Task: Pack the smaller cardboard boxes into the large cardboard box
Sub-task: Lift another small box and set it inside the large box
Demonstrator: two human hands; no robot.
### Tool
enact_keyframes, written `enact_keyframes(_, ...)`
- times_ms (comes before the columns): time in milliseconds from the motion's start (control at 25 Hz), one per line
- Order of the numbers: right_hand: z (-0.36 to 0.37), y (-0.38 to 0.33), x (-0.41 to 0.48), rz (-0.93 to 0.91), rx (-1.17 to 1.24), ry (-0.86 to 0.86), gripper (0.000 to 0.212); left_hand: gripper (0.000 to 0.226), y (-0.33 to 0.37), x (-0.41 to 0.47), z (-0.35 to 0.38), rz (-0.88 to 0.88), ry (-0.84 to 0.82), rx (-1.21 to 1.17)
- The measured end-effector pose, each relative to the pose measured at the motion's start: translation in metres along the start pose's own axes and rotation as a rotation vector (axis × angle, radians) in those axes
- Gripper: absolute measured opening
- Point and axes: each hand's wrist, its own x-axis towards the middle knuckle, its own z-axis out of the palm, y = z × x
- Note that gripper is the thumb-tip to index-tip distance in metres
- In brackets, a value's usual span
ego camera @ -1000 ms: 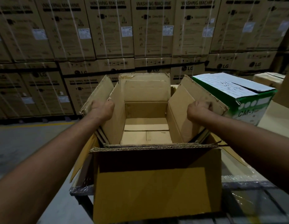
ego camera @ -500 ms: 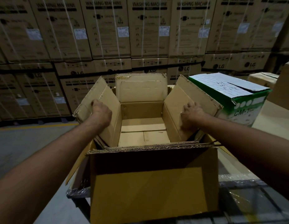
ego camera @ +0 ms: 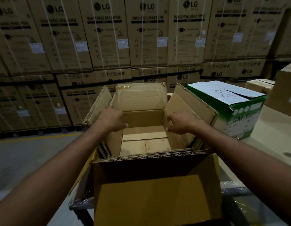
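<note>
Both bare forearms reach forward over the large cardboard box (ego camera: 156, 193), which stands open directly below and in front of the hands, its near flap hanging down toward the person and its corrugated near edge running across beneath the wrists. The left hand (ego camera: 112, 119) lies palm-down against the inner face of the left side flap (ego camera: 99, 106), fingers loosely extended and together, resting on the cardboard rather than gripping it. The right hand (ego camera: 179, 122) sits at the lower inside edge of the right side flap (ego camera: 188, 110), with its fingers curled inward; whether they pinch the edge of the flap or only press against it cannot be told. Between the two hands the box's interior shows down to its bottom panels (ego camera: 144, 142), with the far flap (ego camera: 141, 97) standing upright just beyond the fingertips. Further right of the right hand, just beside the right flap, stands a green and white carton (ego camera: 239, 115) marked "CM-1", resting on a pale tabletop (ego camera: 271, 139). Beyond that, brown boxes (ego camera: 283, 92) sit at the far right edge. Behind everything, well past both hands, rises a wall of stacked washing machine cartons (ego camera: 148, 38), strapped with white bands. To the left of the left arm lies grey floor with a yellow line (ego camera: 35, 138).
</note>
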Motion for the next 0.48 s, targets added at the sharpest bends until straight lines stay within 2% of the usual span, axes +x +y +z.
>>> enact_keyframes(80, -0.006, -0.003, -0.011, 0.017, 0.034, -0.017, 0.046, 0.055, 0.012, -0.01, -0.017, 0.038, 0.064, -0.172)
enact_keyframes(240, -0.021, -0.004, -0.041, 0.035, 0.31, 0.057, 0.051, 0.059, 0.029, -0.039, -0.041, 0.084, 0.044, -0.513)
enact_keyframes(360, -0.021, -0.005, -0.078, 0.038, 0.508, 0.294, 0.051, 0.057, 0.036, -0.069, -0.053, 0.091, 0.178, -0.702)
enact_keyframes(480, -0.008, -0.01, -0.116, 0.01, 0.539, 0.629, 0.044, 0.059, 0.055, -0.105, -0.057, 0.081, 0.427, -0.804)
